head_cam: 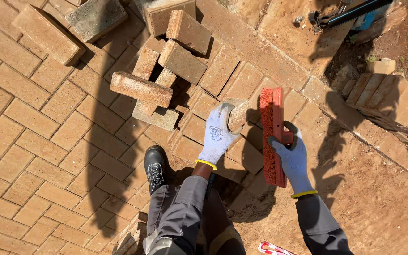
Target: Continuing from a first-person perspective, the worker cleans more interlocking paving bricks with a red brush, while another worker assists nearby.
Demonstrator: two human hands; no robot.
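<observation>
My left hand (219,134), in a white glove with a yellow cuff, grips a small tan piece of paving brick (238,114) held above the paved ground. My right hand (293,158), in a pale blue glove, holds a red scrubbing brush (272,137) by its back, bristles facing left toward the brick piece. The brush stands a little apart from the brick. My black boot (156,167) rests on the pavers below the left hand, with grey trouser legs beneath.
A loose heap of tan paving bricks (175,61) lies on the laid pavers (38,141) ahead. Bare sandy ground (378,198) spreads to the right, bordered by an edging row (279,61). Stacked bricks (388,94) stand at far right; a black pipe (350,12) lies at top.
</observation>
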